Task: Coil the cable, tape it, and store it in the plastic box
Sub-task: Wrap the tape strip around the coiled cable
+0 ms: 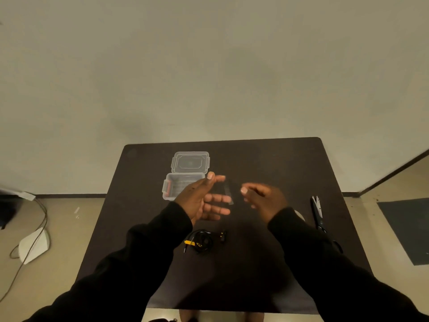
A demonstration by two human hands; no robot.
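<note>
1. The coiled cable (203,242) lies on the worktop (267,163), nearer me than the open plastic box (183,185), ready for taping.
2. My left hand (204,201) is raised beside the box, fingers spread, thumb pinching a dark tape strip (228,190), I think (it's blurred).
3. My right hand (262,198) has its fingers curled; their grip I cannot tell.
4. Scissors (317,213) lie right of the box.
</note>
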